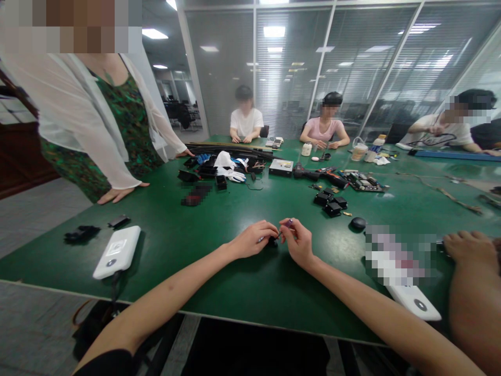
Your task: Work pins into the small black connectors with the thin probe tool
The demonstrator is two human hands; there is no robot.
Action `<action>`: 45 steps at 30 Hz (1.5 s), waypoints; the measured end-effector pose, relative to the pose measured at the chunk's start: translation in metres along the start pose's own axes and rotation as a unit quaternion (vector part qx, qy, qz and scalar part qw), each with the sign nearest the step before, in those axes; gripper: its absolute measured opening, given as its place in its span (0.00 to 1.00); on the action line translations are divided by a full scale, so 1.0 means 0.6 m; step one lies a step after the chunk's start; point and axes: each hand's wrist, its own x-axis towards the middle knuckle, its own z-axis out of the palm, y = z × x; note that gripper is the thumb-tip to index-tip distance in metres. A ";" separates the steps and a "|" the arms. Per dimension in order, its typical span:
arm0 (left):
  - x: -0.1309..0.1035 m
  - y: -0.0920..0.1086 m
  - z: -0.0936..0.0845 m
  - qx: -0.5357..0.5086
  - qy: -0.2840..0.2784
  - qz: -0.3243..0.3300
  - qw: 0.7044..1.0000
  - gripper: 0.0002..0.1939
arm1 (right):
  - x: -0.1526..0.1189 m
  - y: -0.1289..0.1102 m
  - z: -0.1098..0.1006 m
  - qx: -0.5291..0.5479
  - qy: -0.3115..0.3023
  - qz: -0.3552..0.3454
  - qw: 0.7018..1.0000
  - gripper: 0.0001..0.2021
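Left hand [254,239] pinches black part [272,242] against table [219,271], steadying it; right hand [299,241], just beside, grips small tool [287,223] over it.

On the table [235,292], near its front edge, the left hand [252,240] and right hand [299,243] meet over a small part [273,242]. Left of them lies a flat device [117,251], with a small clip [81,233] just beyond it. Behind the hands and to the right sit a cluster of small boxes [331,202] and a round puck [358,223] — behind those, a circuit board [364,182]. A heap of parts [225,168] lies farther back, left of centre (a standing person's hand [117,194] rests at the left edge).
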 end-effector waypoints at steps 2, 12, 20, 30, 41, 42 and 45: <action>0.000 0.000 0.001 0.000 0.001 -0.001 1.000 0.17 | 0.001 0.003 0.000 -0.005 0.009 0.002 1.000 0.08; 0.005 0.001 0.005 -0.014 0.022 -0.013 1.000 0.11 | 0.008 0.016 -0.002 -0.049 0.017 -0.011 0.999 0.12; 0.006 -0.004 0.000 -0.030 0.018 -0.027 0.999 0.13 | 0.019 -0.002 -0.002 -0.036 -0.073 0.006 0.997 0.14; 0.005 -0.013 -0.014 -0.040 0.012 -0.032 0.999 0.11 | 0.026 0.002 -0.002 -0.025 -0.107 0.038 0.993 0.14; 0.000 -0.017 -0.010 -0.076 0.032 -0.064 0.995 0.09 | 0.030 -0.003 -0.003 -0.025 -0.107 -0.004 0.994 0.13; -0.001 -0.017 -0.009 -0.082 0.035 -0.069 0.994 0.08 | 0.030 -0.005 -0.003 -0.025 -0.110 -0.006 0.994 0.12; -0.001 -0.018 -0.010 -0.097 0.041 -0.090 0.990 0.09 | 0.030 -0.009 -0.004 -0.024 -0.123 -0.012 0.992 0.11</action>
